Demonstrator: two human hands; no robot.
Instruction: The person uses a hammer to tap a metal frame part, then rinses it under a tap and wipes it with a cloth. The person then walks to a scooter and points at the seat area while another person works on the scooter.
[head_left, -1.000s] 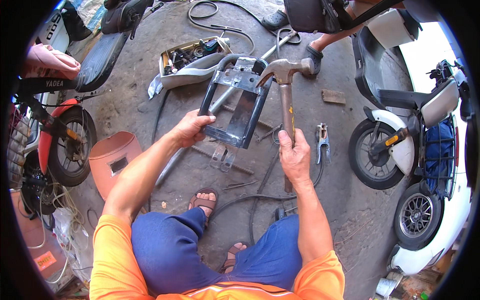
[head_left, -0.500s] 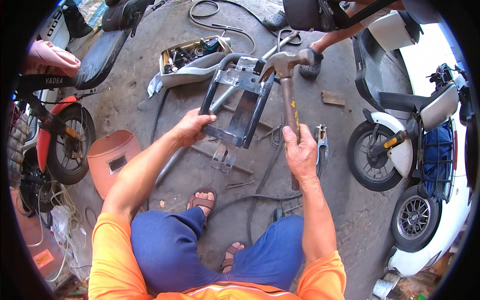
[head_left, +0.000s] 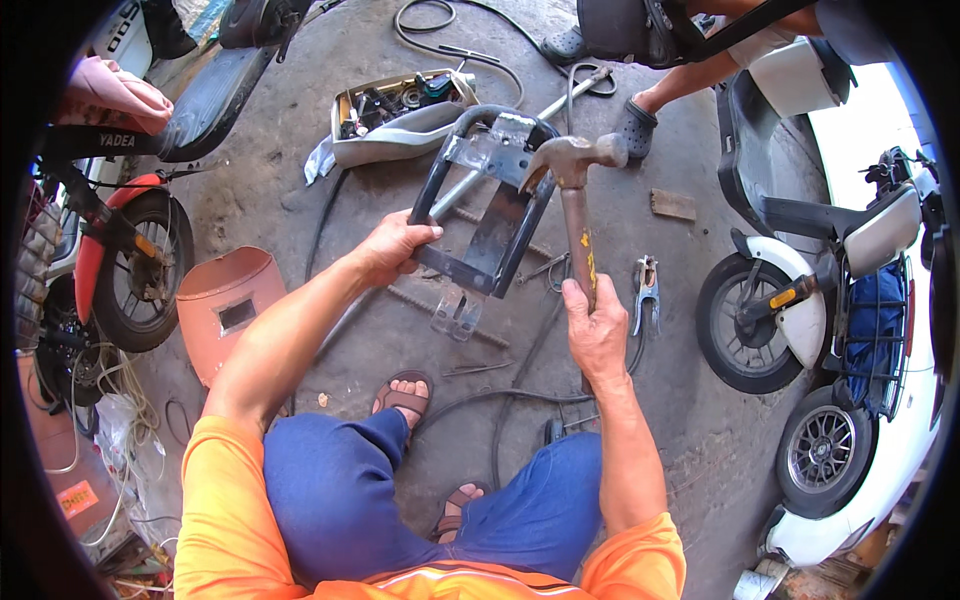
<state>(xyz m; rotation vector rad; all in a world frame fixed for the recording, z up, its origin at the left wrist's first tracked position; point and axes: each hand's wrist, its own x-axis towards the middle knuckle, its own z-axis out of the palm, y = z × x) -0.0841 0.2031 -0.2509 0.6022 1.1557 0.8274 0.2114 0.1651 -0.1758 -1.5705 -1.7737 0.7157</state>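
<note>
My left hand (head_left: pixel 395 248) grips a black tubular metal frame (head_left: pixel 430 190) by its lower left corner. The frame has cross plates and a clear gap in its middle. A long pale pipe (head_left: pixel 338 335) lies beneath it, and a small slotted metal plate (head_left: pixel 455 320) is just below its bottom edge. In my right hand (head_left: pixel 598 335) is an upright claw hammer (head_left: pixel 578 225) with flaking yellow paint; its head overlaps the frame's upper right in the view, and I cannot tell whether they touch. Ribbed bars (head_left: pixel 410 300) lie on the ground behind the frame.
A welding mask (head_left: pixel 228 287) lies left. Ahead are a box of tools (head_left: pixel 395 110), hoses and another person's leg (head_left: pixel 675 82). A clamp (head_left: pixel 646 295) and wood block (head_left: pixel 672 203) lie right. Scooters (head_left: pixel 140 265) (head_left: pixel 755 320) flank me; cables (head_left: pixel 520 395) cross the ground (head_left: pixel 700 440).
The hammer head has moved slightly down relative to the frame, still in my right hand. My left hand keeps its hold on the frame. The view has shifted slightly.
</note>
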